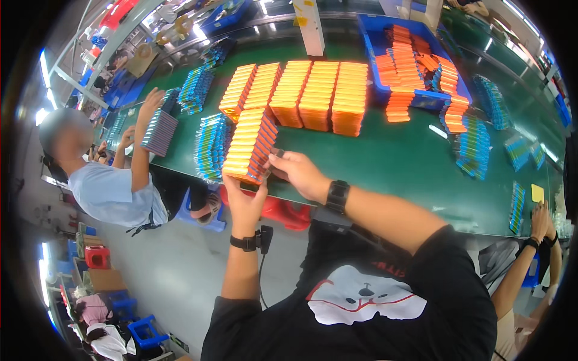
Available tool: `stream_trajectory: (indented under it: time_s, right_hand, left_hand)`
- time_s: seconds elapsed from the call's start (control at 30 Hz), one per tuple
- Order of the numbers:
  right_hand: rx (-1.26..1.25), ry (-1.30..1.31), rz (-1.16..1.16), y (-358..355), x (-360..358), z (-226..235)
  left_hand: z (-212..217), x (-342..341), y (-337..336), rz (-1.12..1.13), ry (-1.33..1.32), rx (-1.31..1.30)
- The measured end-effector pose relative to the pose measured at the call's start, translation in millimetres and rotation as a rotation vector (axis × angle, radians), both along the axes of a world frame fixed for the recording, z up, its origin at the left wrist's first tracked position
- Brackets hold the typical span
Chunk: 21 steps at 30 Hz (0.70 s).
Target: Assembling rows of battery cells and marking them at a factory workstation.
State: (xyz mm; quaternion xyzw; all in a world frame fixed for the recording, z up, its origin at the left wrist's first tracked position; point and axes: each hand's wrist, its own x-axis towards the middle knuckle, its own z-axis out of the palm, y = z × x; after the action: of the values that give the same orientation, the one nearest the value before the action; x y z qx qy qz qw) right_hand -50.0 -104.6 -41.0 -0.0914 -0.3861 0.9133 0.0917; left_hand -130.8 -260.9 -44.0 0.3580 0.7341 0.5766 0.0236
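A stack of shiny orange packets [250, 141] stands near the table's front edge, its blue-and-orange edges facing right. My left hand [245, 204] holds its near end, with the fingers hidden under and behind it. At the stack's right side, my right hand [301, 173] is closed in a pinch. Its fingertips are by a small greyish piece too unclear to name. Several more orange stacks [304, 93] stand in a row just behind. To the left, blue-and-green packets [212, 144] lie in an overlapping pile close to the held stack.
A blue bin [376, 75] with orange packets stands at the back right of the green table [397, 171]. Blue packets [472, 147] lie farther right. A co-worker [117, 183] handles packets at left; another person's hands [542, 222] are at right. A red stool [283, 213] is below the edge.
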Motion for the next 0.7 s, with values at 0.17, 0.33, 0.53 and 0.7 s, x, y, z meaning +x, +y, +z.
stream_trajectory:
  time_s: [0.17,0.33,0.53,0.7]
  right_hand:
    - [0.215,-0.134,0.091,13.7,41.8,6.4]
    - [0.29,-0.168,0.043,28.2,79.1,10.8]
    - [0.267,-0.158,0.066,37.8,106.7,8.2]
    - [0.237,-0.181,0.07,49.0,120.8,15.6]
  left_hand:
    - [18.7,7.1,-10.8,0.194,0.249,0.063]
    - [71.4,6.7,15.4,0.169,0.698,-0.244]
    - [80.2,-6.6,17.9,0.138,0.701,-0.35]
    - [81.9,-4.0,25.2,0.11,0.68,-0.262]
